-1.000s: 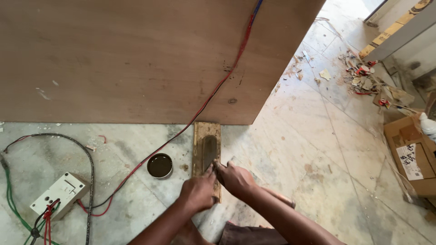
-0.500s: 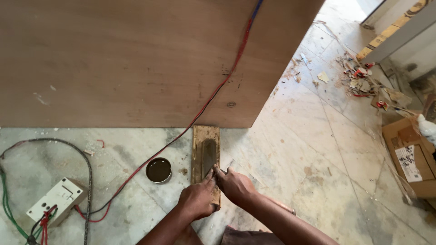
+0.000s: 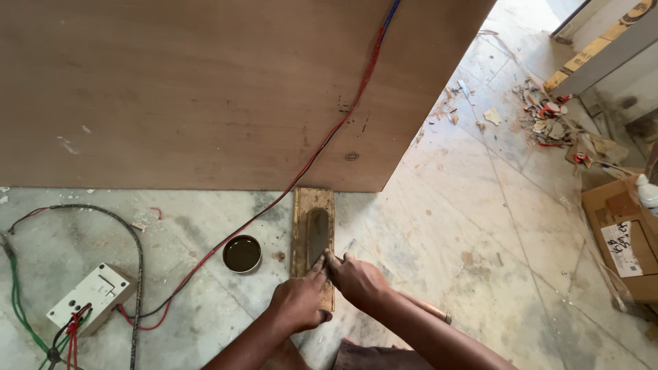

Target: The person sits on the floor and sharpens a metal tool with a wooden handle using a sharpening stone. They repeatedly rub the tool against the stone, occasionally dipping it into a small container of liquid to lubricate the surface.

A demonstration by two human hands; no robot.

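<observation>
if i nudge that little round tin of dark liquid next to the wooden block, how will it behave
The small round tin looks shallow and flat-based, so it would probably slide rather than tip. It is open and nearly full, so the dark liquid could easily slop out. It seems light.

Count, all placed relative to the wooden block. One block, with one dark stone set in its top. My two hands at its near end: left hand, right hand. One round tin just left of it. One white switch box far left. One plywood panel behind it. One cardboard box far right.
</observation>
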